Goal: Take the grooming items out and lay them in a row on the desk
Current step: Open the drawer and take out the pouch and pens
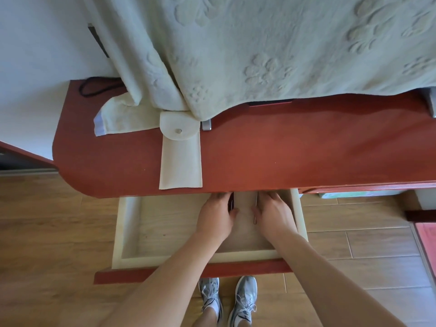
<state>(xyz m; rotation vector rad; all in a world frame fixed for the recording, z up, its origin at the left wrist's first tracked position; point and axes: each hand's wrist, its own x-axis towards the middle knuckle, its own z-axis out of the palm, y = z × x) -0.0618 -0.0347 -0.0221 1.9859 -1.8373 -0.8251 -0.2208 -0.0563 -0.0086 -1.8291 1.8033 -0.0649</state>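
Two hands work deep in our open drawer (127, 223), fingertips hidden under the desk (283, 149) edge, so we could fumble a blind pickup. Our left hand (215, 218) clasps a small dark item (231, 204); right hand (274, 214) flanks a slim silver tool (255, 208), and we cannot tell its grasp.

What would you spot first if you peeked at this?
Two hands reach into the open drawer under the red desk: the left hand by a dark thing, the right hand by a thin metal stick. A cream pouch with a snap lies on the desk, and a big pale towel hangs over its back.
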